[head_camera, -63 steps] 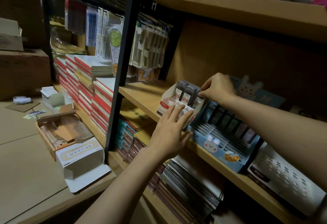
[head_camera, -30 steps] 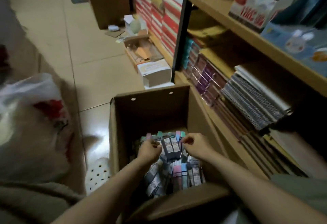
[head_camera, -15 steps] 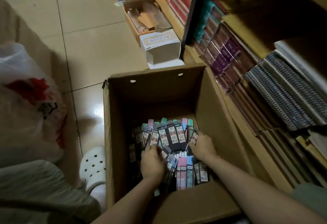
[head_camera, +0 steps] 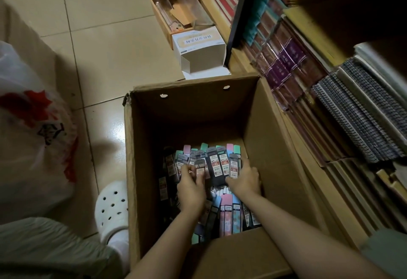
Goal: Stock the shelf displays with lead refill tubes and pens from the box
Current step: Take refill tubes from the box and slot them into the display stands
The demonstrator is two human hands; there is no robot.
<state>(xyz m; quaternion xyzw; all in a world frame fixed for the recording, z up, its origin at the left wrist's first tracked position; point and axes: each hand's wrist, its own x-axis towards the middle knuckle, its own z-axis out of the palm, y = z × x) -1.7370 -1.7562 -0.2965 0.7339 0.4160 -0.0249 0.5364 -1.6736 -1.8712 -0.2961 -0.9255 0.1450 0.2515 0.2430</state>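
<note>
An open brown cardboard box (head_camera: 271, 129) stands on the floor beside the shelf. Its bottom is filled with several dark lead refill tubes (head_camera: 217, 164) with red-and-white labels and pastel caps. Both my hands are down inside the box. My left hand (head_camera: 191, 188) curls its fingers round a few tubes at the left of a standing row. My right hand (head_camera: 244, 179) grips the right end of that same row, thumb against a tube. More tubes with pink and blue cases (head_camera: 229, 210) lie between my forearms.
Low shelves on the right hold purple packets (head_camera: 284, 67) and spiral notebooks (head_camera: 361, 120). A white carton (head_camera: 198, 49) and an open tray box (head_camera: 178, 12) sit on the tiled floor beyond. A white plastic bag (head_camera: 33, 124) and my white clog (head_camera: 112, 206) are left of the box.
I turned from the shelf display down to the floor box. Both hands reached into it and closed in on a row of refill tubes, gathering them together.
</note>
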